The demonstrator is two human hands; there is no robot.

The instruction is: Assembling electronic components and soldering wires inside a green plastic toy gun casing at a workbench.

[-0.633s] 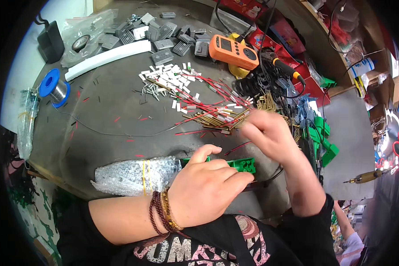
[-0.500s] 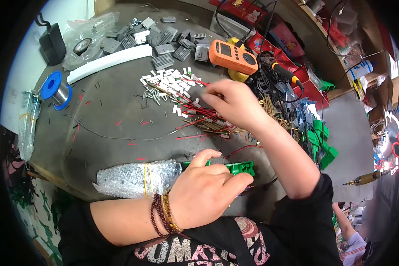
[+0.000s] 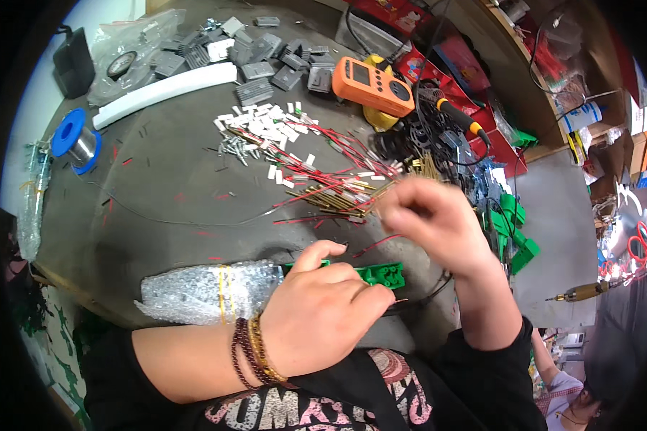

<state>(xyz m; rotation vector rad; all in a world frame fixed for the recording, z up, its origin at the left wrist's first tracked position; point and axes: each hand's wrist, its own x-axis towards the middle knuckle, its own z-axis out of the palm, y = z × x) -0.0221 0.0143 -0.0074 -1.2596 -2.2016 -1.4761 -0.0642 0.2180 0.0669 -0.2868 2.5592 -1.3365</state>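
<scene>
At the left edge of the frame, a blue spool (image 3: 70,140) of solder wire stands near a clear plastic-wrapped bundle (image 3: 34,205). At lower left lies a bubble-wrapped bundle (image 3: 183,291) with yellow bands. Right of it, at lower centre, the left hand (image 3: 320,305) bends its fingers over a green plastic housing (image 3: 382,275); their undersides are hidden, so I cannot tell whether they grip it. White sleeves (image 3: 266,123), red wires (image 3: 313,172) and brass-coloured rods (image 3: 331,201) heap above. Right of centre, the right hand (image 3: 435,223) is blurred, its fingers curled narrow; I cannot tell whether they hold anything. A yellow-and-black soldering iron (image 3: 459,117) sits at upper right.
</scene>
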